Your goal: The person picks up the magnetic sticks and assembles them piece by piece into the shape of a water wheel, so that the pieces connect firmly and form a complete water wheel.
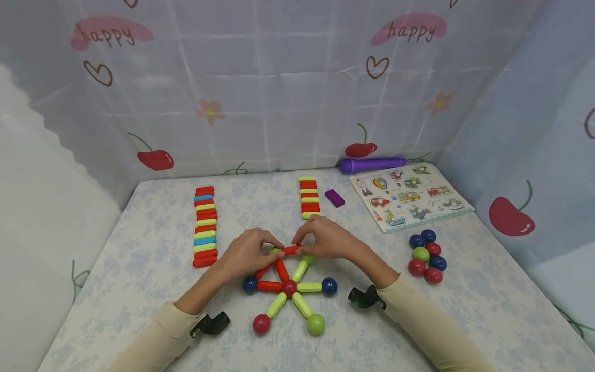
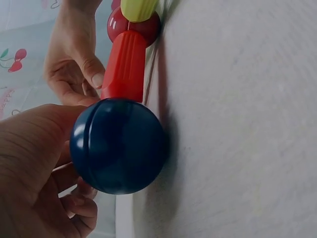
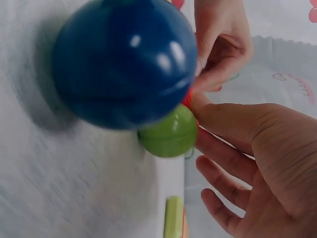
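Pinching red rod (image 1: 291,250) at both ends: left hand (image 1: 246,253) and right hand (image 1: 325,238), fingers curled round it. Rod spans two green balls at far edge of star-shaped rod-and-ball figure (image 1: 289,288) on table (image 1: 149,268). Loose balls (image 1: 426,257) well to right.

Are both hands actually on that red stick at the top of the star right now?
Touching. In the head view the left hand and the right hand each pinch an end of the red stick, with no gap visible.
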A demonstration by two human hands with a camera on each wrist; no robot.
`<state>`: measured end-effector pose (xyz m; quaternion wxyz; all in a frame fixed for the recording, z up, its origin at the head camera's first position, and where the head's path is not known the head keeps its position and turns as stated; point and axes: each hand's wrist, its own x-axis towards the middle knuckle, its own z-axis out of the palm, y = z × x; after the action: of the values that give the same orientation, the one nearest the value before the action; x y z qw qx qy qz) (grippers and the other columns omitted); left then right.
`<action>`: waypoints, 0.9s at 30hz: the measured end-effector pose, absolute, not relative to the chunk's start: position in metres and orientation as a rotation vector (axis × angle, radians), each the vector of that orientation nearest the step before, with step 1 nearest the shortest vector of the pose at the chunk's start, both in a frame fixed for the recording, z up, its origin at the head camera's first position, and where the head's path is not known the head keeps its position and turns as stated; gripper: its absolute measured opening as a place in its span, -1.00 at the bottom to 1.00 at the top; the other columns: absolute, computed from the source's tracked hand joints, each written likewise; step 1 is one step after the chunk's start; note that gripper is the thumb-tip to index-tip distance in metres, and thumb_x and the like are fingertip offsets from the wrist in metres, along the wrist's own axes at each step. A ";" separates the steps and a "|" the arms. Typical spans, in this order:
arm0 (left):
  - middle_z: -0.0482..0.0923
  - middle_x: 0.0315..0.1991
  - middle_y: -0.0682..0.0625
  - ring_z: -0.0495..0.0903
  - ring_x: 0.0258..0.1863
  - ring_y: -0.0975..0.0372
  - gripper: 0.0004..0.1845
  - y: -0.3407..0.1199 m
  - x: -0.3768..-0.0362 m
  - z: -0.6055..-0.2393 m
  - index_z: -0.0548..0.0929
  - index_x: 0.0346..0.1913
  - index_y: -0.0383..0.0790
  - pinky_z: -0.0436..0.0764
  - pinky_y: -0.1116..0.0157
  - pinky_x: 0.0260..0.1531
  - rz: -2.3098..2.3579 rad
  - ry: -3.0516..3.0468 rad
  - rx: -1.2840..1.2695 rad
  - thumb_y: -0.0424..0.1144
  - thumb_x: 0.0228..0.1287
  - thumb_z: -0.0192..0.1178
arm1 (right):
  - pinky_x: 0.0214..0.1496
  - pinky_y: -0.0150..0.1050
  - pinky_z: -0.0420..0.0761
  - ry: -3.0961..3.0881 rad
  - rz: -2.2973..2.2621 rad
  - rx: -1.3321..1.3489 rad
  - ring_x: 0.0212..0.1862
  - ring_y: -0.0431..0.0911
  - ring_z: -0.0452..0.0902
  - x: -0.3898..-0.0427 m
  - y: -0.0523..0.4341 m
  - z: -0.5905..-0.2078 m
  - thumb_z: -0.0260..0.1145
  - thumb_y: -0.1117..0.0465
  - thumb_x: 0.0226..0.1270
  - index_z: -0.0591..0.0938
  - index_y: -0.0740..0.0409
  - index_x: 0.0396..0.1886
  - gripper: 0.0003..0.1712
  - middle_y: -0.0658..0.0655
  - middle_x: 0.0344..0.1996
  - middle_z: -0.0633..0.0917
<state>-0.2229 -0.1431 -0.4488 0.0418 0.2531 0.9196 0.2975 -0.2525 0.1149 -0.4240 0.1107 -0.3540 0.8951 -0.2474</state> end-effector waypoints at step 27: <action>0.79 -0.33 0.23 0.50 -0.44 0.31 -0.84 -0.147 -0.223 -0.445 0.92 -0.16 -0.05 0.40 0.35 -0.49 0.871 2.750 0.737 -0.07 0.32 0.54 | 0.30 -0.03 0.60 2.546 -0.640 -1.082 0.17 -0.06 0.64 -0.257 0.120 -0.426 0.58 0.16 0.40 0.84 0.07 0.13 -0.66 -0.05 0.04 0.84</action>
<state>-0.2229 -0.1472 -0.4451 0.0818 0.2467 0.9205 0.2916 -0.2569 0.1197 -0.4259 0.1505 -0.3769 0.8864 -0.2228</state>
